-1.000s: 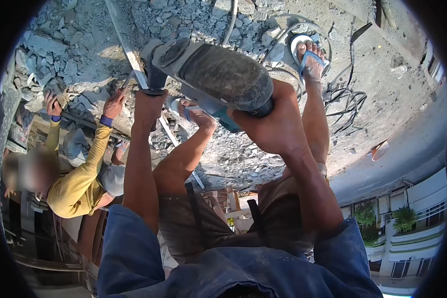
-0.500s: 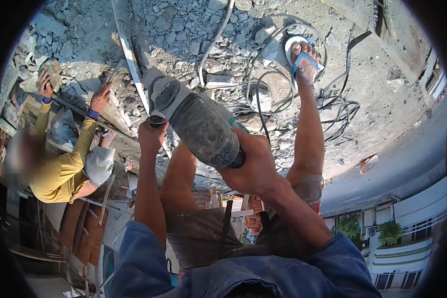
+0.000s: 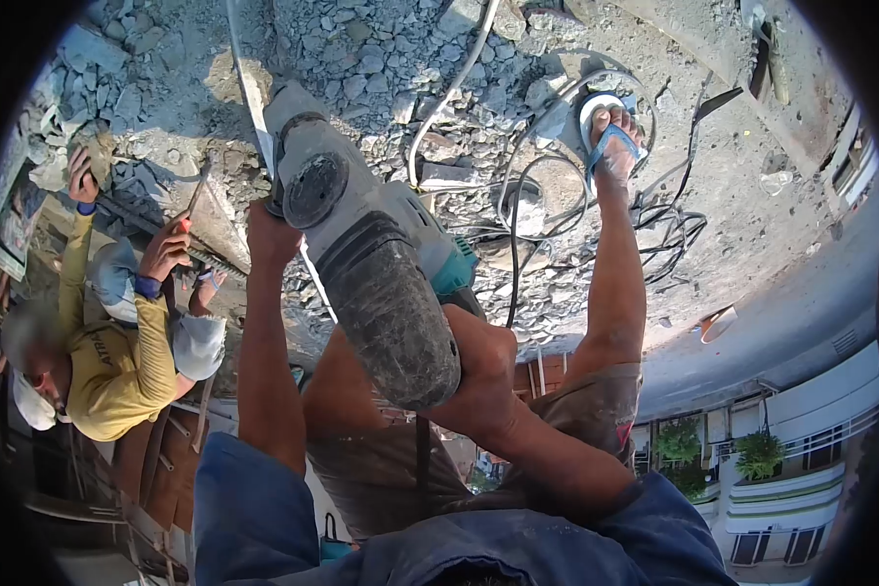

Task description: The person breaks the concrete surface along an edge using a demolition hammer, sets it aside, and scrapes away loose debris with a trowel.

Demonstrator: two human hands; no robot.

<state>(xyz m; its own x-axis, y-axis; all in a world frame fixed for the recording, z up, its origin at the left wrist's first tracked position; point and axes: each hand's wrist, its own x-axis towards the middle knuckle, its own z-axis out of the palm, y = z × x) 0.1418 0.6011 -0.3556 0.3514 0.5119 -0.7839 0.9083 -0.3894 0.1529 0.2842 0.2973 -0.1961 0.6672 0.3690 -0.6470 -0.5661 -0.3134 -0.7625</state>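
A dusty grey demolition hammer (image 3: 381, 293) with teal parts slants across the middle of the head view, its front end toward the upper left. My left hand (image 3: 274, 234) is closed at its front side, on what looks like the side handle; the fingers partly hide it. Around the rear handle my right hand (image 3: 479, 366) is wrapped. The bit's tip cannot be made out. Beneath the hammer lies broken concrete rubble (image 3: 361, 73). A long pale strip (image 3: 249, 83) runs past the hammer's front end.
At left a person in a yellow shirt (image 3: 117, 366) crouches close by, one hand on a stone (image 3: 98, 161), the other holding a red-handled tool (image 3: 185, 226). Looped cables (image 3: 547, 166) lie beside my sandalled foot (image 3: 613, 146). Wooden boards (image 3: 161, 459) stand behind the person.
The hammer has swung lower left toward me, with my right hand lower and my left hand further left. The other person's tool hand and head have shifted.
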